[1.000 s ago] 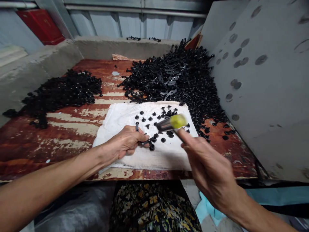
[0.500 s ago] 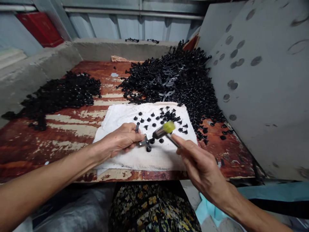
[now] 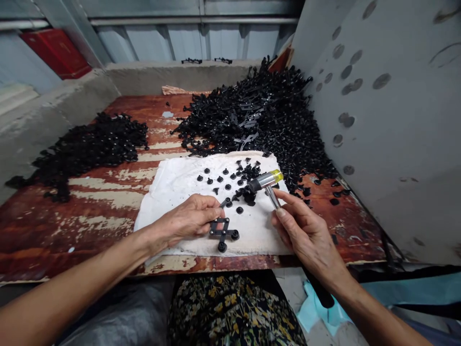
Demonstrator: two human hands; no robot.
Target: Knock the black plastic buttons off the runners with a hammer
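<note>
My left hand lies at the front of a white folded cloth, its fingertips on a black plastic cross-shaped runner with round studs at its ends. The hand seems to pinch the runner's left end. My right hand is shut around a small hammer with a metal head, a yellow tip and a black handle running down past my wrist. The hammer head hangs just above several loose black studs scattered on the cloth.
A large heap of black plastic parts rises behind the cloth, and a smaller heap lies to the left. Both rest on a board with peeling red paint. A low concrete wall stands behind, a pitted grey panel to the right.
The hammer has risen and moved right, away from the runner. The runner now sits nearer the cloth's front edge, under my left fingertips. The view has shifted slightly.
</note>
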